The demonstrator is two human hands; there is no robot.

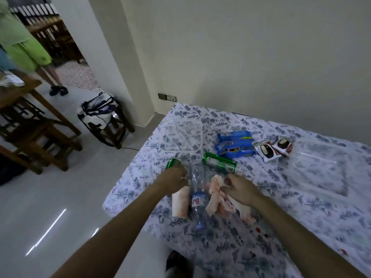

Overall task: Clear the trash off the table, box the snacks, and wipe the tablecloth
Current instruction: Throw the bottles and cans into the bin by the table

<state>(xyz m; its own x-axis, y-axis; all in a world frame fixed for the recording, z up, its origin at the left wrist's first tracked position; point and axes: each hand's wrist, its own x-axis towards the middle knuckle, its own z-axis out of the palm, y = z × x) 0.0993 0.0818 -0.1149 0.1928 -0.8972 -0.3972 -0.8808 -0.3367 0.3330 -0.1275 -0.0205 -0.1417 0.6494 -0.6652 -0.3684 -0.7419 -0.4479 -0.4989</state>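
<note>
The table wears a blue-flowered white tablecloth with red stains near its front. My left hand reaches over a stained paper cup lying on its side, with its fingers at a green can; whether it grips the can is unclear. A clear water bottle lies between my hands. My right hand is closed on a heap of red-stained tissues. A second green can lies beyond them. Blue snack packs and dark snack packs lie further back.
A clear plastic box sits at the far left of the table, another clear box at the right. Left of the table are a bag on a stool, wooden chairs and a person in green. The wall stands behind.
</note>
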